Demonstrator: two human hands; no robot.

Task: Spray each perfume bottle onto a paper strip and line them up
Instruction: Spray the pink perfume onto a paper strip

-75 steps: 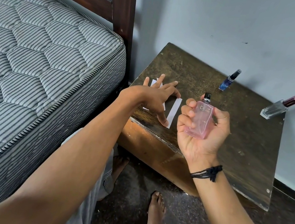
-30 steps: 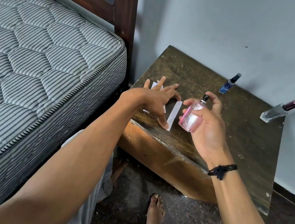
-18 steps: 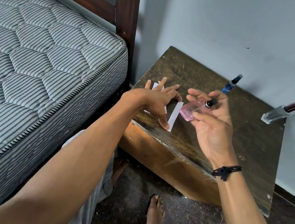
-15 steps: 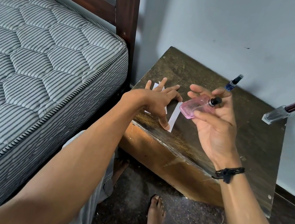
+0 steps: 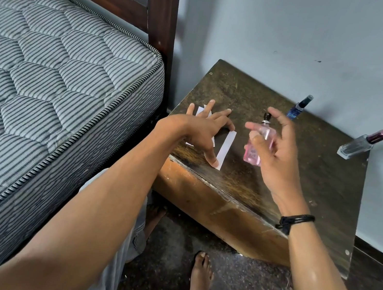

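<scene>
Only the head view to go on here. The wooden table point(image 5: 304, 195) is the reference for everything.

The left hand point(image 5: 200, 131) is flat and spread out over the table's front-left corner. Its fingers are straight and it isn't gripping anything, just pinning the near end of a white paper strip point(image 5: 226, 146) with the thumb tip. More white paper point(image 5: 200, 111) pokes out from under those fingers, a bit further back on the table.

The right hand point(image 5: 280, 158) hovers above the middle of the table with its thumb and fingers wrapped round the pink perfume bottle point(image 5: 260, 144). The bottle is upright with its black nozzle on top, clear of the surface. The forefinger is up near the nozzle, but it's a bit blurry, so I can't say if it's on the pump.

Two others wait along the table's back edge by the wall: a slim blue bottle point(image 5: 298, 108) and a clear bottle point(image 5: 360, 146) with a dark red cap.

My read is that this is the spray step for the pink one. Next up is aiming the nozzle at the pinned strip and pressing the pump, while that thumb holds the paper flat.
</scene>
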